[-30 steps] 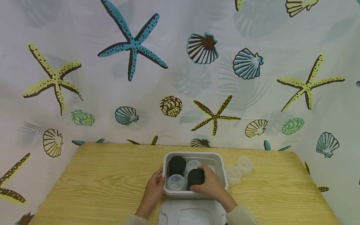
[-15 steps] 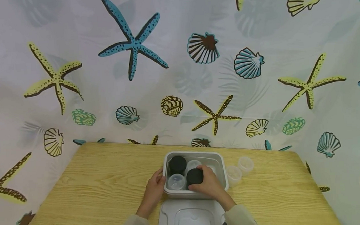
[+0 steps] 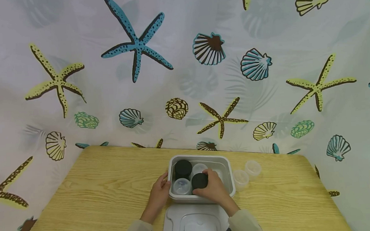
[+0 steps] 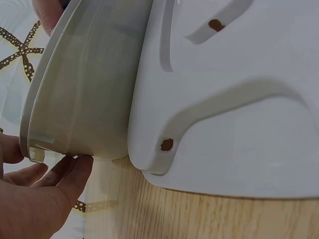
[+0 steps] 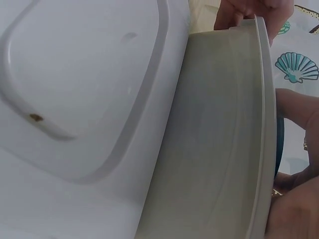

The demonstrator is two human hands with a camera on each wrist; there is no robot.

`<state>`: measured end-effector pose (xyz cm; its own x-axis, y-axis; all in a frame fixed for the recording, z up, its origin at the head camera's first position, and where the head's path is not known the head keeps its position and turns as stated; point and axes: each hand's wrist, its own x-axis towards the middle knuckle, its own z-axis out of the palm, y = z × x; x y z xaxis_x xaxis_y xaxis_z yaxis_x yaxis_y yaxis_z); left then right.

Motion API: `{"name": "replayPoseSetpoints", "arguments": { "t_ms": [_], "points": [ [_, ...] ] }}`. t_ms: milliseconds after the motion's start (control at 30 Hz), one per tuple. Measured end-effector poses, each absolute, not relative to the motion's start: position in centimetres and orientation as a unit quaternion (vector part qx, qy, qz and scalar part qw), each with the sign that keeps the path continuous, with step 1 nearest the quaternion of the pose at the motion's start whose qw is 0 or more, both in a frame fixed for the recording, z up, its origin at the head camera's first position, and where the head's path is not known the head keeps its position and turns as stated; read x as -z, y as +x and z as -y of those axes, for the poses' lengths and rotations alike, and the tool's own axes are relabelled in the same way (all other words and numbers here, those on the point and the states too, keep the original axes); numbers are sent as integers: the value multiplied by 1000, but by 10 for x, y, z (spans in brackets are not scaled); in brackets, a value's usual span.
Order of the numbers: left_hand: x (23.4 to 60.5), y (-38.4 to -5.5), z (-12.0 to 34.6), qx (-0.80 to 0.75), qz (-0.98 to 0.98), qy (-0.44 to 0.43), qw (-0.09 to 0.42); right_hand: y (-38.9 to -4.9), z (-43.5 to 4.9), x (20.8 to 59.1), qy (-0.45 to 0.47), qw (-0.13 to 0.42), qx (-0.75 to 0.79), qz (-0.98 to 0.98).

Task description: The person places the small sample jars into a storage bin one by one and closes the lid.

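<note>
R hand (image 3: 214,188) grips front blk cylinder (image 3: 199,180); L hand (image 3: 159,192) pinches tub (image 3: 189,198) rim. Cylinder edged left vs. 1 sec ago, nearer clr. cup (image 3: 182,186); prob. being seated.

left hand (image 4: 37,201) holding grey bin (image 4: 89,94) near rim; white lid (image 4: 234,144) beside

On the light wooden table (image 3: 119,178) stands a grey rectangular plastic box (image 3: 195,199). In its left rear corner is a black round container (image 3: 183,169); before it, a clear round plastic cup (image 3: 182,187); right of this cup, a second black container (image 3: 199,181). Outside, at right, are two translucent plastic cups (image 3: 240,179). Before the box lies a white plastic lid (image 3: 200,222).
</note>
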<state>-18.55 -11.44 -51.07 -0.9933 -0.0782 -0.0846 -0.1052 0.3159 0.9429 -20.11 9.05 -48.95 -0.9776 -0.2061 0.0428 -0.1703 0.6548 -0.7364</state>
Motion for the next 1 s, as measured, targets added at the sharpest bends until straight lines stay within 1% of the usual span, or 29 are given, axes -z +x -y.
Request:
{"name": "replayPoseSetpoints", "arguments": {
  "t_ms": [300,667,1000],
  "points": [
    [511,-186,114,-582,-811,-56,14,-200,-87,485,-95,43,396,-912],
    [510,-186,114,-581,-812,-53,9,-201,-86,486,-104,39,387,-915],
    [511,-187,115,-580,-812,-58,15,-201,-86,485,-109,43,391,-913]
  ]
}}
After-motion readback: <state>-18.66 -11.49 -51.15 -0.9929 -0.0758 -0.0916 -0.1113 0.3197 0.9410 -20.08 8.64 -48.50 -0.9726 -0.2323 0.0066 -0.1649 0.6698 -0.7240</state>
